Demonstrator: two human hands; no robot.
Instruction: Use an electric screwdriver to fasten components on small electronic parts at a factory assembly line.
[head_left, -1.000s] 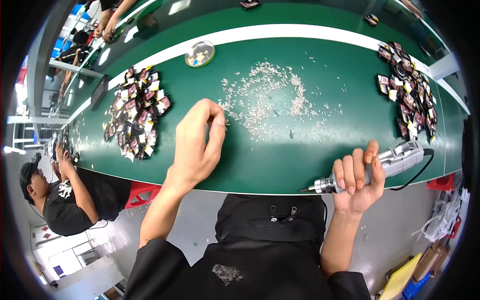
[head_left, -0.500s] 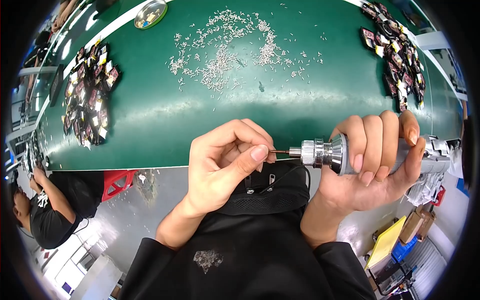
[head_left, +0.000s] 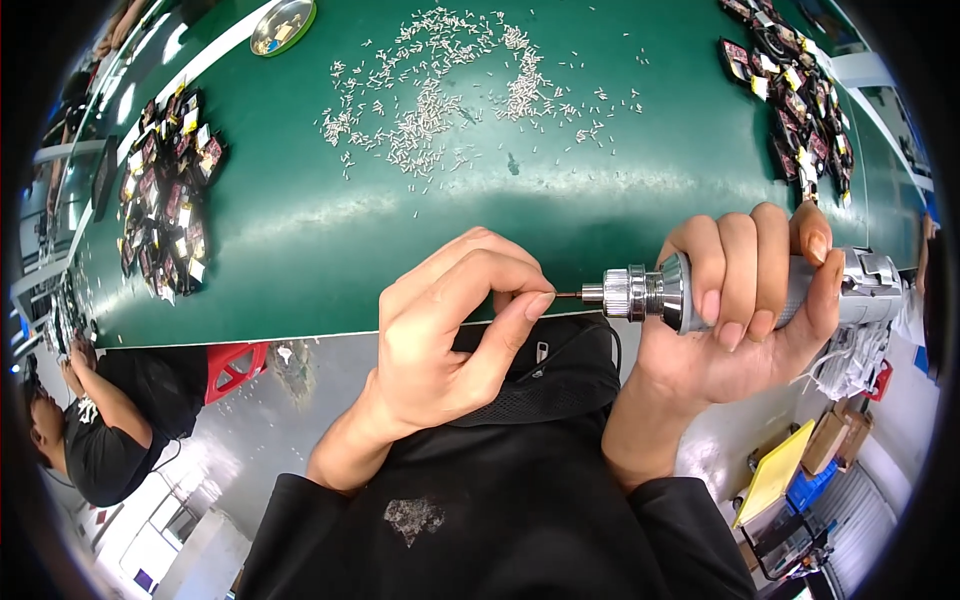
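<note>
An electric screwdriver (head_left: 740,290), grey with a ribbed shiny metal collar, lies sideways at the near edge of the green surface (head_left: 300,250). The right hand (head_left: 740,310) is wrapped tightly around its body. The left hand (head_left: 450,330), just left of it, pinches thumb and forefinger closed at the thin bit tip; what they hold is too small to tell. Farther off lie many scattered small silver screws (head_left: 450,90), two piles of dark flat parts (head_left: 165,200), and one round metal dish (head_left: 282,25).

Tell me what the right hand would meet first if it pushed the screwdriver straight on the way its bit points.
The pinched fingertips of the left hand. The right hand holds the electric screwdriver level, its thin bit aimed leftward, and the tip already sits at that pinch. Whether a screw lies between them is too small to tell.
</note>
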